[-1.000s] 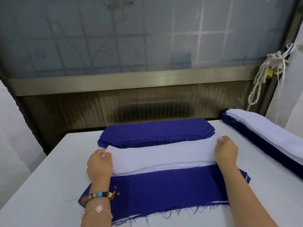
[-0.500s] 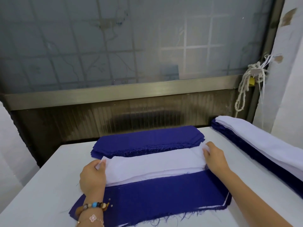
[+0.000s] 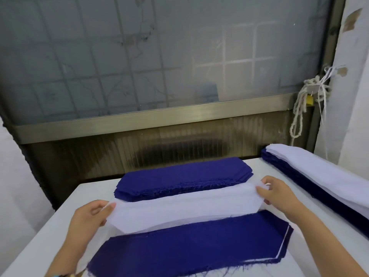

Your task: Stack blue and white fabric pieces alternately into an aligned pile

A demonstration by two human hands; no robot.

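Observation:
A long white fabric piece is stretched between my hands, lifted a little above the white table. My left hand pinches its left end and my right hand pinches its right end. Just in front of it lies the mixed pile with a blue piece on top and a white edge showing at its right corner. Behind the white piece sits a stack of blue pieces. Whether more white pieces lie under the lifted one is hidden.
Along the table's right side runs a long pile of blue fabric topped with white fabric. A frosted window with a metal sill stands behind the table. A knotted white rope hangs at the right wall.
Both hands have raised the white piece off its stack and drawn it taut, the left end now lifted toward me. The view has shifted slightly left and up.

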